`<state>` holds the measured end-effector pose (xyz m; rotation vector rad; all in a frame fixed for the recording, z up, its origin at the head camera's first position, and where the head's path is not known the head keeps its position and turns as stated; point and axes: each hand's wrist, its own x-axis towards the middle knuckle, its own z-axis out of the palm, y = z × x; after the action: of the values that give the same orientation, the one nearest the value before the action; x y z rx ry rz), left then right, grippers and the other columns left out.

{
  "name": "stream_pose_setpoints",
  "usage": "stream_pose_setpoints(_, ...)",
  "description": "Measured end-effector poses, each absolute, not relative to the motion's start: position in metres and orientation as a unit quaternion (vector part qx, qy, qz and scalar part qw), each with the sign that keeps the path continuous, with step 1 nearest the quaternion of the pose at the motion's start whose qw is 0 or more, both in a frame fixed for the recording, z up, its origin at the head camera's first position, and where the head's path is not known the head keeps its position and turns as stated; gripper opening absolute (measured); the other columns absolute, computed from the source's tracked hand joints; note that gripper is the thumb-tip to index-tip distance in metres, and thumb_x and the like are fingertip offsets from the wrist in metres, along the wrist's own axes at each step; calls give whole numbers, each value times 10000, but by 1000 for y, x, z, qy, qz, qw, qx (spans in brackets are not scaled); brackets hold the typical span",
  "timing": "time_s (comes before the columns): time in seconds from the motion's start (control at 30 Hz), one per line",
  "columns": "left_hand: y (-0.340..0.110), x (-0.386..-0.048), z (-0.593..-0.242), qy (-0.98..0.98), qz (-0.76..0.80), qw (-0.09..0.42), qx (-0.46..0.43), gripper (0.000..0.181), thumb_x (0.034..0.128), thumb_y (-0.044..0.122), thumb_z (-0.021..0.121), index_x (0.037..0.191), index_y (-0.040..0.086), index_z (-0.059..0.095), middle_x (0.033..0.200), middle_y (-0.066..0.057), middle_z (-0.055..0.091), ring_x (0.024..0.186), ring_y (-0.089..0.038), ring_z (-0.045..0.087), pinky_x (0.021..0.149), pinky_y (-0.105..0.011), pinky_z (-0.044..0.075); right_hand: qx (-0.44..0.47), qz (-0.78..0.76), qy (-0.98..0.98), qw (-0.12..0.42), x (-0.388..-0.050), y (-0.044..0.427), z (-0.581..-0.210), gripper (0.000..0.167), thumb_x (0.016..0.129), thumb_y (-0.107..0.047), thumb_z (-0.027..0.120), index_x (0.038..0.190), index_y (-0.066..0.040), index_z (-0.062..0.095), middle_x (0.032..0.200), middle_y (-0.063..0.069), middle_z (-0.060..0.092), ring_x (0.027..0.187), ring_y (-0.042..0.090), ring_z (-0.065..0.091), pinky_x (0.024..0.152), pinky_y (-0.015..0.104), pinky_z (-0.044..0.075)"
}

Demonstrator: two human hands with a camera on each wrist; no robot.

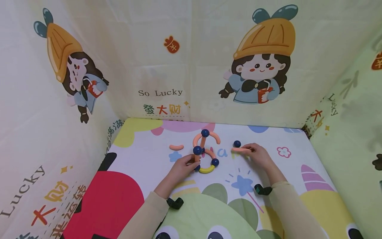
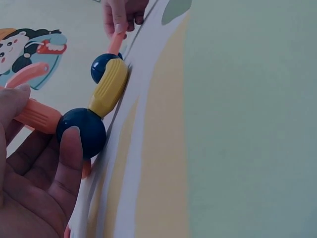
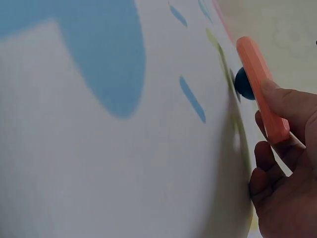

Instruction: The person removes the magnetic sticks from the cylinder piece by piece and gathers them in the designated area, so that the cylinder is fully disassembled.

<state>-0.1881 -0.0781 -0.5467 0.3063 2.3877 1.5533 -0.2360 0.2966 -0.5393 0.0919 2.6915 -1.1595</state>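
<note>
My left hand (image 1: 182,167) holds the near left side of a magnetic ball-and-rod structure, built of dark blue balls (image 1: 197,150) and orange rods. In the left wrist view, its thumb lies on an orange rod (image 2: 42,116) and a fingertip touches a blue ball (image 2: 84,134). A yellow curved rod (image 1: 206,170) closes the front of a ring in the structure. An orange curved rod (image 1: 215,136) sticks out from the top ball (image 1: 205,133). To the right, my right hand (image 1: 259,155) pinches a straight orange rod (image 3: 262,89) by one end. Beside that rod is a loose blue ball (image 1: 237,143).
A loose orange curved rod (image 1: 176,147) lies left of the structure. The table is covered by a printed cloth (image 1: 221,196) with cartoon shapes. Fabric walls (image 1: 203,66) with printed figures rise at the back and both sides.
</note>
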Motion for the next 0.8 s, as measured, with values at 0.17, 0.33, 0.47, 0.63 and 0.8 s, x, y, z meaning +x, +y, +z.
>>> stream_pose_setpoints(0.17, -78, -187, -546, 826, 537, 137, 107, 459, 914, 558, 625, 1236, 232, 658, 1123, 94, 686, 957, -116, 652, 765, -276, 560, 32, -381, 917, 111, -242, 299, -543, 393, 976, -407, 608, 1272, -148, 610, 1326, 136, 571, 1175, 329, 488, 1031, 530, 425)
stream_pose_setpoints(0.33, -77, -187, -546, 825, 539, 136, 104, 461, 916, 550, 628, 1238, 221, 658, 1122, 82, 688, 960, -129, 652, 765, -283, 562, 16, -364, 925, 104, -245, 299, -546, 396, 973, -384, 620, 1272, -123, 624, 1299, 151, 586, 1146, 334, 504, 1014, 536, 440)
stream_pose_setpoints(0.47, -77, -188, -547, 827, 535, 137, 102, 456, 917, 549, 627, 1243, 233, 655, 1135, 90, 688, 978, -114, 653, 765, -273, 564, 3, -353, 931, 90, -245, 298, -546, 372, 966, -332, 643, 1258, -102, 644, 1263, 153, 610, 1109, 324, 523, 988, 521, 457)
stream_pose_setpoints(0.63, -77, -188, -547, 829, 533, 137, 102, 458, 911, 565, 624, 1244, 251, 653, 1147, 93, 685, 982, -112, 653, 769, -279, 567, -14, -342, 937, 74, -246, 297, -545, 333, 962, -289, 655, 1229, -90, 665, 1227, 155, 629, 1071, 314, 534, 961, 513, 467)
stream_pose_setpoints(0.8, -77, -188, -547, 827, 535, 137, 103, 453, 912, 559, 627, 1246, 254, 652, 1145, 93, 686, 970, -114, 653, 768, -277, 566, -17, -338, 939, 66, -245, 295, -545, 312, 956, -264, 664, 1212, -87, 669, 1205, 157, 628, 1052, 313, 530, 944, 507, 468)
